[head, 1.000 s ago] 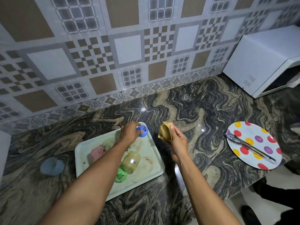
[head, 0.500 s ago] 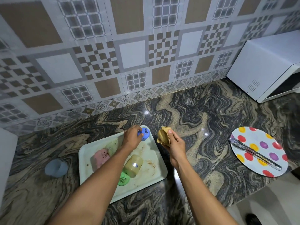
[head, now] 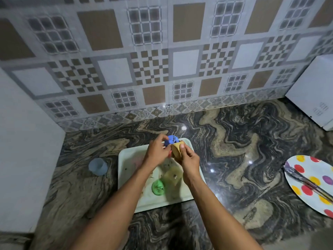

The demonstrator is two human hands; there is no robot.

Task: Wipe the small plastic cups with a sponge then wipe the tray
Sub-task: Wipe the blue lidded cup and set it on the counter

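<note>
Single head-worn wide view, down onto near countertop (head: 234,150)

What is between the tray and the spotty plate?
Just bare marbled counter lies between the tray and the spotty plate, with nothing on it, as the head view shows.

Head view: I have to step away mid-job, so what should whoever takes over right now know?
Left hand holds the blue cup above the far edge of the tray.
Right hand pinches the sponge against that cup.
The green cup and yellowish cup are on the tray. The pale blue cup sits on the counter to its left, possibly done.
Left to do: finish the blue cup, wipe the cups on the tray, then the tray, which shows brown smears.
</note>
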